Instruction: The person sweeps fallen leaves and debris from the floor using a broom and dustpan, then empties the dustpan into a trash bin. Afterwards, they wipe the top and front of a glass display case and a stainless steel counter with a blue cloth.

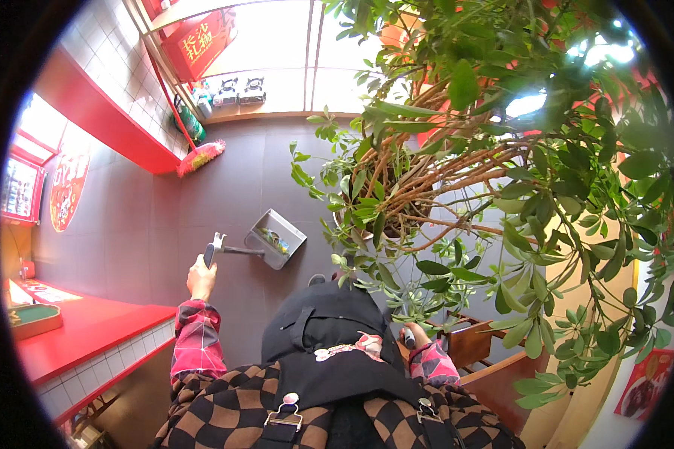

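My left hand (201,278) grips the upright handle (213,250) of a long-handled grey dustpan. Below it, the dustpan's tray (298,238) is on the dark tiled floor, with green and blue litter (274,240) inside. Low on the right, my right hand (419,335) is closed around a grey-ended handle (409,338). Leaves hide where that handle leads, so I cannot tell what tool it belongs to. A large leafy potted plant (427,207) spreads over the floor beside my right hand.
To the left stands a red-topped counter (106,331) holding a green-lined tray (36,320). A mop with a pink fluffy head (202,158) leans by the tiled wall. Portable gas stoves (240,91) sit on a shelf ahead. Wooden furniture (494,365) flanks my right side.
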A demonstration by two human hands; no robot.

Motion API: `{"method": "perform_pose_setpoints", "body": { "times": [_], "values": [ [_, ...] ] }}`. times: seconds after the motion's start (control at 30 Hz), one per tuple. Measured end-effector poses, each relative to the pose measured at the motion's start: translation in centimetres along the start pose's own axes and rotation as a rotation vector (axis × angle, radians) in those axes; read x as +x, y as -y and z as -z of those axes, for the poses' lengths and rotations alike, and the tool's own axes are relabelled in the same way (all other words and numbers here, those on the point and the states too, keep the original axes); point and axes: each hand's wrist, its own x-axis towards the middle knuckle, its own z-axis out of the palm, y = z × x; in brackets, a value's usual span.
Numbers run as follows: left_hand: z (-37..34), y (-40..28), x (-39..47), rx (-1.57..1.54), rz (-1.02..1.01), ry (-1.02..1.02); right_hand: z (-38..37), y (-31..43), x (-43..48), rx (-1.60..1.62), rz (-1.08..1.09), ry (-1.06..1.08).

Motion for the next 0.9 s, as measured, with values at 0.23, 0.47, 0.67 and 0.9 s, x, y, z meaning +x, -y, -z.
{"method": "perform_pose_setpoints", "body": {
  "times": [0.23,0.47,0.67,0.9],
  "values": [
    [0.5,-0.1,0.7,-0.013,-0.022,-0.008,0.5,2.1,5.0,-0.214,0.115,0.152],
    [1.4,-0.7,2.2,0.009,-0.014,-0.022,0.9,5.4,4.6,-0.896,0.855,0.282],
    [1.8,-0.2,2.5,-0.005,-0.015,-0.038,-0.9,7.4,2.3,-0.614,0.323,0.198],
    [0.1,1.2,2.2,-0.031,-0.035,-0.090,-0.5,6.6,4.8,-0.647,0.526,0.247]
  ]
}}
